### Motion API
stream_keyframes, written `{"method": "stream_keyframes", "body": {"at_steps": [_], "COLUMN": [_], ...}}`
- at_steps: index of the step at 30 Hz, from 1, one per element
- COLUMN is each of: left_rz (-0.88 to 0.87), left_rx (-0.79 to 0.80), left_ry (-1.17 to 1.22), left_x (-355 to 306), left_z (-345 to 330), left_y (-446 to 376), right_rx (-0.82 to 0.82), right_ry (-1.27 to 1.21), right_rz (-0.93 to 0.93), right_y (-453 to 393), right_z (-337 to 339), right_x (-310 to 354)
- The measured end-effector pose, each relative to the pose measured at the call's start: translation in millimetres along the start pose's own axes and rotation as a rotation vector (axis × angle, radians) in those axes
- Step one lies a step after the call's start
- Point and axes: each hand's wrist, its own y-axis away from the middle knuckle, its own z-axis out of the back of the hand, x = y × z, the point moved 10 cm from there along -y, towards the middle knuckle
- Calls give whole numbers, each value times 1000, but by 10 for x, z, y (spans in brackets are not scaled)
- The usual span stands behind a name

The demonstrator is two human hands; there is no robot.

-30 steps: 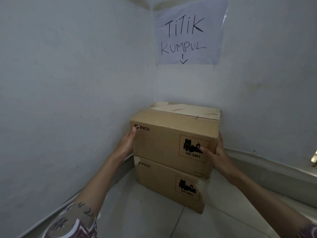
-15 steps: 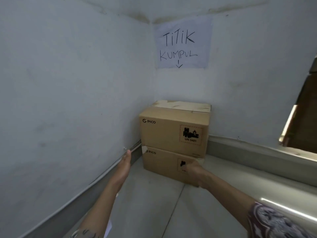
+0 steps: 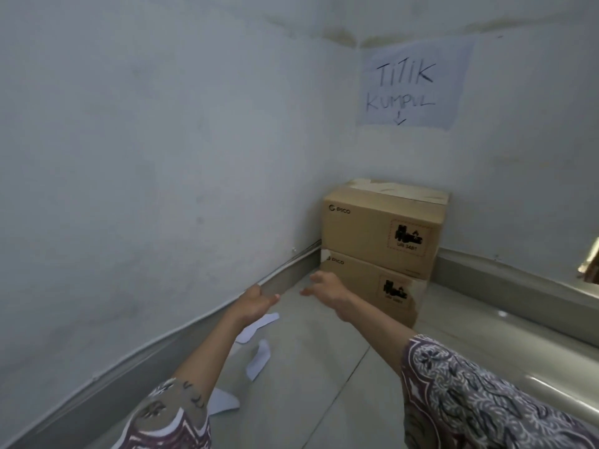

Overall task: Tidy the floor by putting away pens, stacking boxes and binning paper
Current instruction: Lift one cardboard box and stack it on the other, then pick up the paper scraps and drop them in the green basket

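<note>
Pale walls meet in a corner where two cardboard boxes sit stacked, the upper box (image 3: pixel 382 228) resting squarely on the lower box (image 3: pixel 369 286), below a handwritten sign (image 3: pixel 411 89) reading "TITIK KUMPUL". Your left hand (image 3: pixel 256 303) and right hand (image 3: pixel 327 290) reach forward with fingers loosely spread, holding nothing, the right just in front of the lower box. Torn paper scraps (image 3: pixel 257 362) lie on the tiled floor (image 3: pixel 317 384) at 7 o'clock from the stack, beneath your left forearm.
</note>
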Motion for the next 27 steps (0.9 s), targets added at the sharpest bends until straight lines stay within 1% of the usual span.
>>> {"method": "stream_keyframes", "body": {"at_steps": [4, 10, 13, 17, 22, 24, 27], "left_rz": [46, 132, 136, 125, 129, 143, 127], "left_rx": [-49, -45, -56, -50, -7, -9, -48], "left_ry": [-37, -61, -112, -221, -442, -473, -440], "left_x": [341, 911, 1092, 1317, 1667, 1769, 1857], "left_z": [195, 260, 251, 88, -223, -346, -514], "left_y": [128, 161, 98, -24, -288, -373, -577], "right_rx": [78, 165, 185, 202, 200, 187, 159], "right_ry": [38, 141, 183, 206, 233, 242, 277], "right_rz": [33, 86, 112, 140, 162, 167, 183], "right_y": [15, -106, -232, -463, -894, -989, -1176], "right_z": [-382, -848, -1049, -1259, -1400, -1392, -1369], "right_x": [46, -111, -219, -379, -613, -687, -841]}}
